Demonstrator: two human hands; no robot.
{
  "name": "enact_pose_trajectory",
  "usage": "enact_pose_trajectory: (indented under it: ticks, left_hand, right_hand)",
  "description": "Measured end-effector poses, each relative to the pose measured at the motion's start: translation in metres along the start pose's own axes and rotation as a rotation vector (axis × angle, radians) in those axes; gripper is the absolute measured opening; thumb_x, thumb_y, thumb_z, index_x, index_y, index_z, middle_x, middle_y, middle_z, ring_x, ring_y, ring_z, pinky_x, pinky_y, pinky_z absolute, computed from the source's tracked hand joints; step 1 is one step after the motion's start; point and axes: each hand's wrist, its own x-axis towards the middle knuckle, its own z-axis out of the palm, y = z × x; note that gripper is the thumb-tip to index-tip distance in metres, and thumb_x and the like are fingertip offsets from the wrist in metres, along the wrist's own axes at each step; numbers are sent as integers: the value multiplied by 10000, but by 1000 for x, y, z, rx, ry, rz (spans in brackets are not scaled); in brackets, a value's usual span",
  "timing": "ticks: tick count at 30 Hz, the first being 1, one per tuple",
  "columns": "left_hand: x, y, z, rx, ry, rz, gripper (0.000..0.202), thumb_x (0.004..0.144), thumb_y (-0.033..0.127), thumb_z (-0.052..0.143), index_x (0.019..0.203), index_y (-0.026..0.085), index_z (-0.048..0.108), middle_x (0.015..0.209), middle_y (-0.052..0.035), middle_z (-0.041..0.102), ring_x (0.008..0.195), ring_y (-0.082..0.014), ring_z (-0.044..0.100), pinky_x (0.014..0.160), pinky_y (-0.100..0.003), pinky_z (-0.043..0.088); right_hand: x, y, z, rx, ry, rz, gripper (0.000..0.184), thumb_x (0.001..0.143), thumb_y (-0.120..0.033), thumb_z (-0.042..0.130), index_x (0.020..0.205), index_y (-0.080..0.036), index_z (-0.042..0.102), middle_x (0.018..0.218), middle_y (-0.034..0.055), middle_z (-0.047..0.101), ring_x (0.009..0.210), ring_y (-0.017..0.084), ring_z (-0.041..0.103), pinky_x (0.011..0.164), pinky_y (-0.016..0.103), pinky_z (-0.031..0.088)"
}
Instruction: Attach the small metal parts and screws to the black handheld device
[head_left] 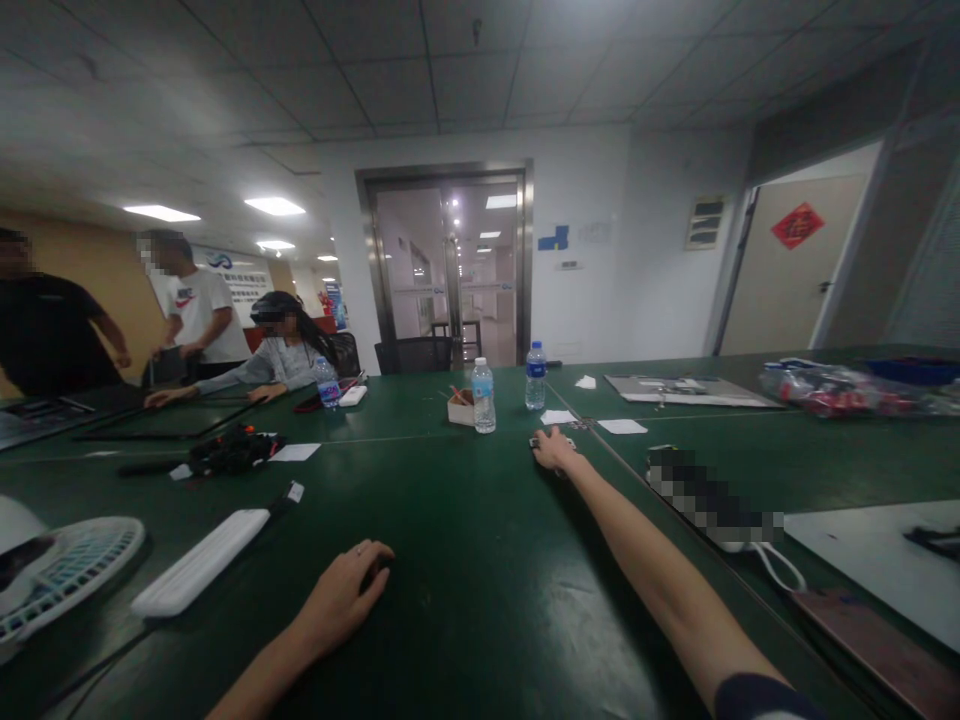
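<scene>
The right hand (555, 449), stretched out near the middle of the frame, had its fingers curled narrowly over a small dark object (541, 447), too small to name, on the green table (457, 520). A white paper slip (622, 426) lay to the right, a water bottle (535, 377) beyond. At lower centre, the left hand (341, 598) rested loosely cupped, palm down.

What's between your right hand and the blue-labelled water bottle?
A small white paper slip lies there on the dark green tabletop, in the head view.
</scene>
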Motion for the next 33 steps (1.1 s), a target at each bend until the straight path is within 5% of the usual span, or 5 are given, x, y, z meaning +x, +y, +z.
enact_pose_trajectory:
  ticks: [5, 13, 33]
  left_hand:
    - [1, -2, 1, 0, -3, 2, 311, 868, 351, 396, 1092, 204, 554, 1005, -52, 578, 891, -194, 552, 792, -336, 449]
    - [1, 1, -1, 17, 3, 29, 309, 872, 352, 387, 1081, 200, 554, 977, -51, 574, 871, -189, 548, 779, -324, 442]
    - [-2, 10, -5, -10, -31, 3, 317, 864, 360, 383, 1087, 204, 547, 976, -44, 568, 875, -190, 539, 797, -334, 433]
  right_hand:
    - [-6, -3, 5, -17, 42, -16, 572, 858, -424, 388, 1347, -157, 261, 1232, 197, 412, 1154, 318, 430, 958, 437, 278]
    - [-7, -4, 8, -58, 73, -10, 434, 866, -443, 346, 1211, -198, 445, 1233, 162, 434, 1181, 326, 380, 996, 583, 70]
    - [-6, 5, -2, -109, 38, -94, 494, 830, -513, 393, 1197, -191, 467, 1185, 159, 472, 1124, 305, 432, 975, 491, 197]
